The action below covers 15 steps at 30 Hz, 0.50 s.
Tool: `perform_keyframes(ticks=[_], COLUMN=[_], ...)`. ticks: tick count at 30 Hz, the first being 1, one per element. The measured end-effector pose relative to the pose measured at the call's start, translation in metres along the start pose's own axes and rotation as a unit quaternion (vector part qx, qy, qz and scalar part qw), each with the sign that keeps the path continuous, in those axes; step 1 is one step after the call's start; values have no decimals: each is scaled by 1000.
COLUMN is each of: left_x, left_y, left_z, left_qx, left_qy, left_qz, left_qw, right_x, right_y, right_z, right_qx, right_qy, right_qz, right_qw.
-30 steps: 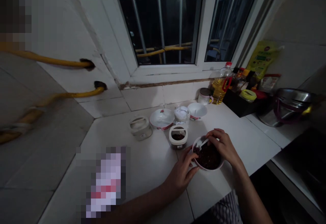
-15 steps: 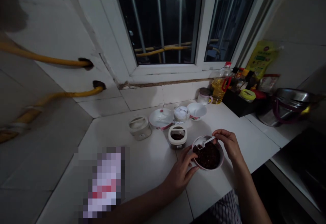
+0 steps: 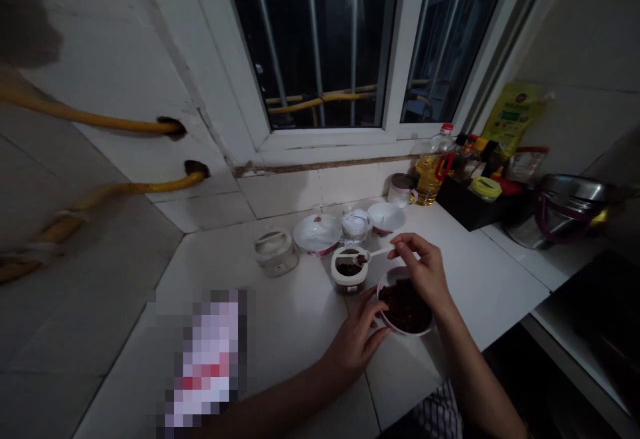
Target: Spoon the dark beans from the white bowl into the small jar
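My left hand (image 3: 356,342) grips the rim of a white bowl (image 3: 404,329) filled with dark reddish, chunky food (image 3: 405,306). My right hand (image 3: 423,266) pinches a small white spoon (image 3: 377,253) above the bowl. The spoon's bowl, loaded with dark food, reaches over a small white square-rimmed container (image 3: 349,284) that holds similar dark food. The spoon and the container's rim look very close, but I cannot tell whether they touch.
A pixelated object (image 3: 205,366) lies on the white tiled counter (image 3: 300,332). Behind stand a lidded jar (image 3: 273,252), white dishes, and a glass jar. Further right are an oil bottle (image 3: 433,172), a condiment tray (image 3: 475,202), and a steel pot (image 3: 567,211).
My right hand has lifted the spoon out of the bowl and moved it left, over the small container, with dark food on it. My left hand still holds the bowl.
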<state>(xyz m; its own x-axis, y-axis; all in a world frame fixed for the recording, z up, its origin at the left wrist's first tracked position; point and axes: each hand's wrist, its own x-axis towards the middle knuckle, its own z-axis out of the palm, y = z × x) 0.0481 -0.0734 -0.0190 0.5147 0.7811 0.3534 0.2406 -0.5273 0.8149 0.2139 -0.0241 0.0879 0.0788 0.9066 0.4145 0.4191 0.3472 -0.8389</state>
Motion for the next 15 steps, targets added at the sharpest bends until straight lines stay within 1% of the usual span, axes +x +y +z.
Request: perform_keyframes(ticks=[1,3,5,6,8,10,12,15], left_x=[0,0,1,1,1,1,1,1], left_y=[0,0,0,0,0,0,-1,-1], left_z=[0,0,0,0,0,0,0,0], left_qx=[3,11,15,15,11,10,9,0], left_qy=[-1,-2,0,2,7,7,4,4], left_qz=[-4,-7,-3,0,4,4,4,8], left_qw=[1000,1000,1000,1000,1000,1000,1000,1000], right_x=[-1,-3,-5,-5,-5,-5,-7,-11], right_y=[-3,-6,-7,-5,-1,5,12,21], right_z=[6,13,14,12,2,-13,-28,-45], right_qx=[-41,-117,-159,-166,-155,-141,-152,-192], right_qy=[-15,-60,-95,-96,-66,-32,-41,-90], right_qz=[-52,-147,-202,-213,-201,-157,-119,-85], right_qw=[998,980,962,958,965,977,980,973])
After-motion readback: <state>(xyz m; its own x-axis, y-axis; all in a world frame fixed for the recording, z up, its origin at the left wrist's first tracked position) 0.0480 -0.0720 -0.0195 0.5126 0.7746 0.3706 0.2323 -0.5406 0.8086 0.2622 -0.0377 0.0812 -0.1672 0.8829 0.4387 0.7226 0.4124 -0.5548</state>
